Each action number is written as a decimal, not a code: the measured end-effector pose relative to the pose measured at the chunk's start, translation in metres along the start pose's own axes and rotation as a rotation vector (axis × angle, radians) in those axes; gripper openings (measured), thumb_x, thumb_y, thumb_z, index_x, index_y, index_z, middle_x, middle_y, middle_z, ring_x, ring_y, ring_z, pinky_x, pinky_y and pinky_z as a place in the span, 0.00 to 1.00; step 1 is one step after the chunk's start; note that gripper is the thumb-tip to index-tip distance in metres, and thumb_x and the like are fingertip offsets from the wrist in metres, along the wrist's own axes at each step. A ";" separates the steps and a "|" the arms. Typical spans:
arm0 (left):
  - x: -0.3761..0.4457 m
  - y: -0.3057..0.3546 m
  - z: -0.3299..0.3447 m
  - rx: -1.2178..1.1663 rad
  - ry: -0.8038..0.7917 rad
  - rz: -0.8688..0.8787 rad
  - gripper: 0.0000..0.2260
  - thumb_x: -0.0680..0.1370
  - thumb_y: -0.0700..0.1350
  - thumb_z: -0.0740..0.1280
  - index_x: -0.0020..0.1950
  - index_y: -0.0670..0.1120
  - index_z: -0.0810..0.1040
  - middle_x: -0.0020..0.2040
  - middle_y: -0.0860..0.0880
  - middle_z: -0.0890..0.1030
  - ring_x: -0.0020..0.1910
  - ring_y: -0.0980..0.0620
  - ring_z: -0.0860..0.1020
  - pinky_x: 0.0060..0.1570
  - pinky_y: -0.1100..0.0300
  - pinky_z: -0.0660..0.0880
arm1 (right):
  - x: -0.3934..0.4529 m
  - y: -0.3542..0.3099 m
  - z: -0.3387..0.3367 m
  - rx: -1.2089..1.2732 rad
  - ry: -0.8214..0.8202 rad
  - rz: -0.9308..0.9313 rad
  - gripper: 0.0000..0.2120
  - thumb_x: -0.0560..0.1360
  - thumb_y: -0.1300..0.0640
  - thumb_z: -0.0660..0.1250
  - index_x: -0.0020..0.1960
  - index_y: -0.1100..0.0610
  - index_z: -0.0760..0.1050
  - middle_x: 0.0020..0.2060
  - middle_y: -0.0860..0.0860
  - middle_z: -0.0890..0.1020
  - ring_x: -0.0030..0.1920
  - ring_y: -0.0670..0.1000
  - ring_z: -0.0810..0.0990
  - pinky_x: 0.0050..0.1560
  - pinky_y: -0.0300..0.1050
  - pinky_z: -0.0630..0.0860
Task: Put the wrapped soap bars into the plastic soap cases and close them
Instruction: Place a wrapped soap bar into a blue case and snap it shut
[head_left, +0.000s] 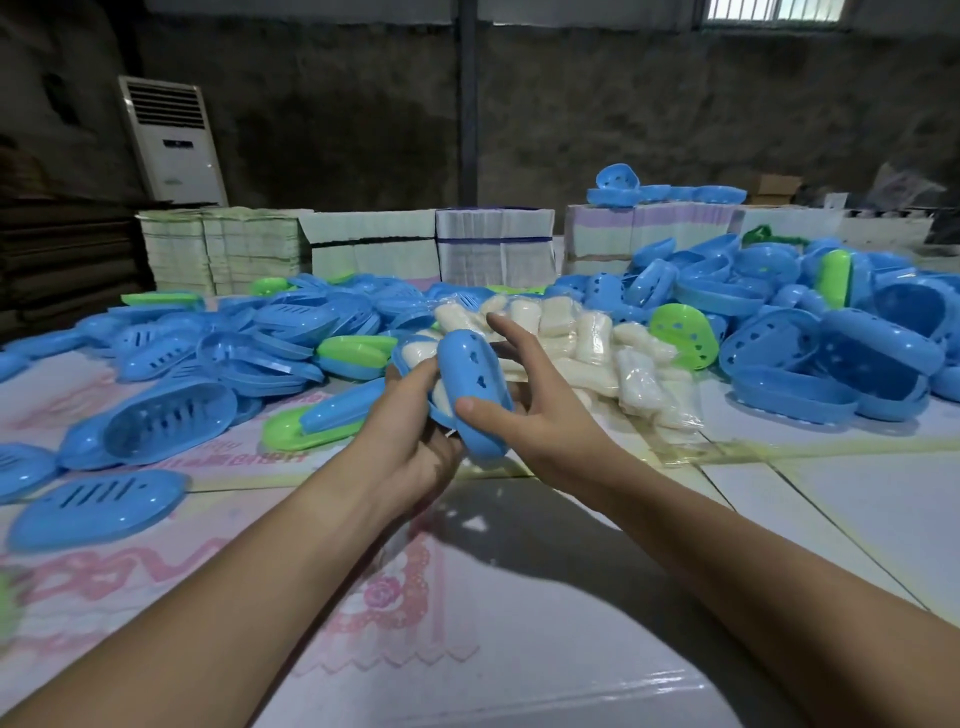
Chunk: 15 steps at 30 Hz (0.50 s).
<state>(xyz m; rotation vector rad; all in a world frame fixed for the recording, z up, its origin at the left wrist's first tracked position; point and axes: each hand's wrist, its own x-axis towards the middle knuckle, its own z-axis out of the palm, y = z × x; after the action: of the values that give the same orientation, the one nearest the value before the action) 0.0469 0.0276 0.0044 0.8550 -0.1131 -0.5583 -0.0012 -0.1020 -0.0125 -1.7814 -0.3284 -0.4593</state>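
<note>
A blue case lid (470, 387) with small holes is held tilted over a blue case base (410, 358) that has a wrapped white soap bar (420, 352) in it. My left hand (415, 441) grips the base from below. My right hand (540, 410) holds the lid with the thumb on its near end and the fingers spread behind it. The lid stands apart from the base along its left edge. A pile of wrapped soap bars (582, 343) lies just behind my hands.
Heaps of blue and green case halves lie at the left (208, 353) and right (810, 332). Stacks of flat cartons (363, 244) line the back. A white air conditioner (171, 140) stands at the back left. Printed cardboard sheets (467, 597) cover the table.
</note>
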 end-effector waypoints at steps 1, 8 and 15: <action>-0.001 -0.001 0.002 -0.019 0.009 0.004 0.23 0.81 0.44 0.68 0.76 0.47 0.69 0.65 0.36 0.80 0.62 0.38 0.81 0.43 0.44 0.84 | 0.000 0.001 0.001 -0.001 0.001 -0.005 0.37 0.70 0.52 0.74 0.74 0.39 0.61 0.68 0.45 0.69 0.57 0.45 0.80 0.50 0.43 0.81; -0.004 -0.004 0.006 -0.035 0.017 -0.042 0.31 0.79 0.66 0.60 0.71 0.44 0.74 0.60 0.38 0.83 0.54 0.38 0.84 0.44 0.41 0.84 | 0.001 -0.003 -0.001 -0.049 0.155 -0.023 0.34 0.66 0.54 0.75 0.69 0.40 0.69 0.60 0.40 0.75 0.54 0.36 0.78 0.43 0.35 0.79; -0.009 -0.010 0.008 0.132 -0.063 0.002 0.28 0.84 0.62 0.51 0.76 0.46 0.68 0.66 0.36 0.80 0.57 0.41 0.81 0.38 0.53 0.83 | 0.003 -0.004 -0.005 0.016 0.245 0.008 0.32 0.69 0.63 0.76 0.69 0.44 0.71 0.60 0.46 0.76 0.46 0.42 0.83 0.41 0.39 0.81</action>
<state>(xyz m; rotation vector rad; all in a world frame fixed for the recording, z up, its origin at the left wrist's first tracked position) 0.0326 0.0218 0.0033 0.9662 -0.2097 -0.5807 -0.0013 -0.1056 -0.0064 -1.6882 -0.1531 -0.6599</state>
